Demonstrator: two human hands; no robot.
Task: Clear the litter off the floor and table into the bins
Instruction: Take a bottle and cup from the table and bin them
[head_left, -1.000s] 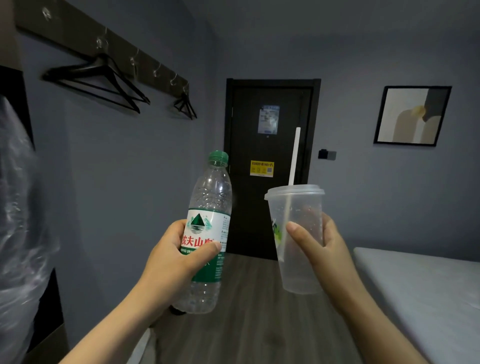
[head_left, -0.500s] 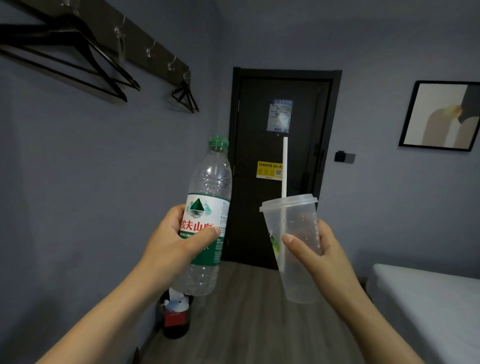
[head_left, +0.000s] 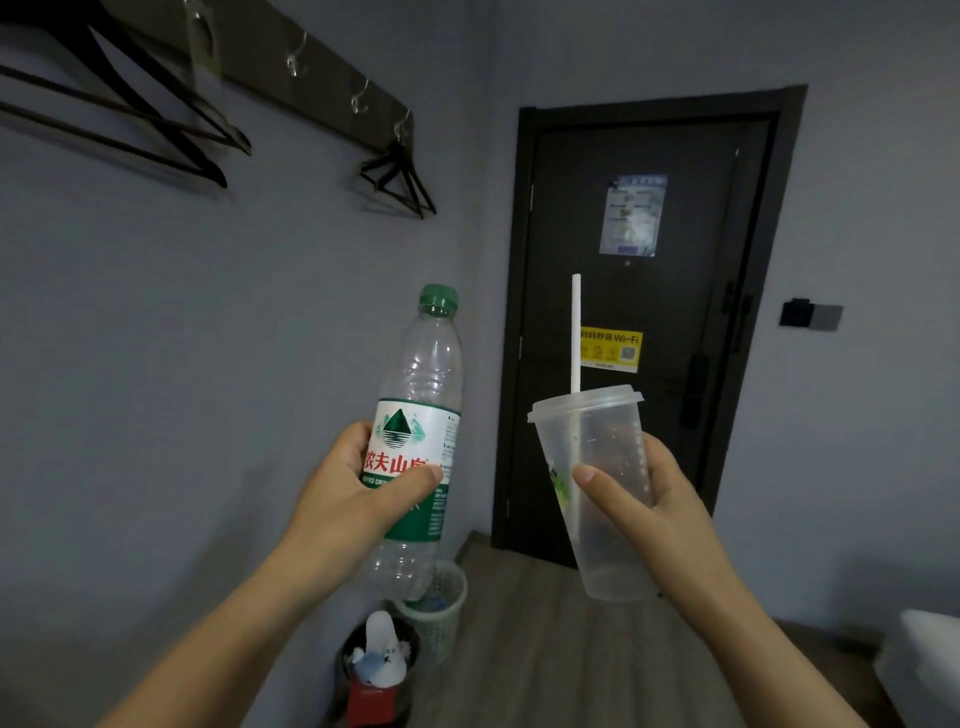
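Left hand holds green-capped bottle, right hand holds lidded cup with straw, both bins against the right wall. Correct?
No: head view shows the mesh bin and dark bin against the left wall. Left hand on bottle, right hand on cup with straw: correct.

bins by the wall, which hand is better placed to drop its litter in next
Left, probably: the left hand holds the water bottle just above the mesh bin and the dark bin by the wall, while the right hand holds the lidded cup further right, over floor.
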